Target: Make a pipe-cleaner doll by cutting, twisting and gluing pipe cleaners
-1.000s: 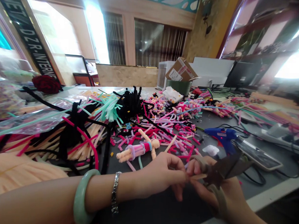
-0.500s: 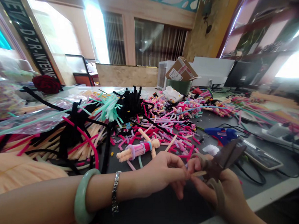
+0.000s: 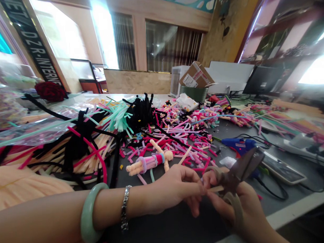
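The left hand pinches a peach stick whose end touches the scissors, which the right hand grips through their loops. Bare worktop lies under the scissors, with its white edge near on their right. A doll and scraps crowd the space beyond them.

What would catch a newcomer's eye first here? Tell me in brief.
The bright litter of cut sticks across the dark table, mid-frame. Near the front edge, the left hand pinches a peach stick while the right hand holds scissors at it. A small doll lies just beyond the left hand.
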Tool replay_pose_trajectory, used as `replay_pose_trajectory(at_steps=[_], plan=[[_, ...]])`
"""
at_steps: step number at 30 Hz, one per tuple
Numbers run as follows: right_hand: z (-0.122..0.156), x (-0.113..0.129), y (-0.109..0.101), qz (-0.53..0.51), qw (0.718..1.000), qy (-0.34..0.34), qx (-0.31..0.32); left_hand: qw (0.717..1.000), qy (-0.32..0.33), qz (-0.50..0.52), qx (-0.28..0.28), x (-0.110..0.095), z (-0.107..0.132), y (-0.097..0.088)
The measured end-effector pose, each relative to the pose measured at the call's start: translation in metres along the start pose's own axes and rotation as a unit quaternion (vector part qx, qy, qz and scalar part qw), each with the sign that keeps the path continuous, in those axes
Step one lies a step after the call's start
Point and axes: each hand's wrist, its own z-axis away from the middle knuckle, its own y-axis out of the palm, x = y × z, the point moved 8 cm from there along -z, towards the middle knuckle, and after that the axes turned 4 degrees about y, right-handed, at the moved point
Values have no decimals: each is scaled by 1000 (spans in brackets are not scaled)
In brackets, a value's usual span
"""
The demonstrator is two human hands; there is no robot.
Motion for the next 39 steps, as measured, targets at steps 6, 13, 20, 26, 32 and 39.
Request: replay_pose_trajectory(at_steps=[6, 13, 20, 26, 32, 39], plan=[[-1, 3, 1, 13, 1000, -16, -2, 1000, 2, 3, 9, 0, -1, 0], [-1, 10, 1, 30, 999, -39, 1, 1000, 7, 2, 2, -2, -1, -1], [-1, 8, -4, 68, 996, -39, -32, 999, 39, -33, -8, -6, -1, -5], [1, 7, -9, 92, 994, -14, -56, 999, 34, -28, -9, -7, 0, -5], [0, 2, -8, 88, 995, 11, -35, 998, 51, -33, -21, -10, 0, -7], [0, -12, -8, 113, 992, 52, -21, 991, 115, 48, -50, -24, -2, -18]])
